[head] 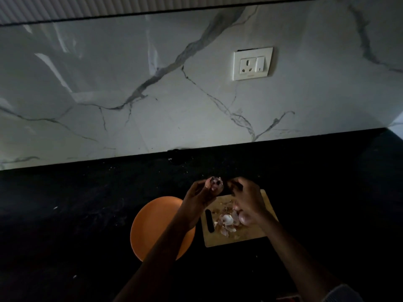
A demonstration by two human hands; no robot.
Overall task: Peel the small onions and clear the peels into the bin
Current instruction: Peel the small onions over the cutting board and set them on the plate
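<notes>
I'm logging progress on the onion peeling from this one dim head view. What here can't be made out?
- Bin: none in the head view, so its place is unknown.
- Right hand: too dark and blurred to tell whether it grips a peel or a knife.
- Onion in the left hand: how much skin remains is unclear.
- Cutting board: the right hand covers part, so any peeled onions there can't be counted.

plate left of board, peels on board

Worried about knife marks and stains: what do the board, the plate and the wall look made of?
Board: pale wood or bamboo, matte, faintly grained. Plate: orange, smooth and evenly coloured, probably plastic or melamine, though glazed ceramic is possible. Wall: glossy white marble or marble-look tile, grey veins, reflections.
</notes>
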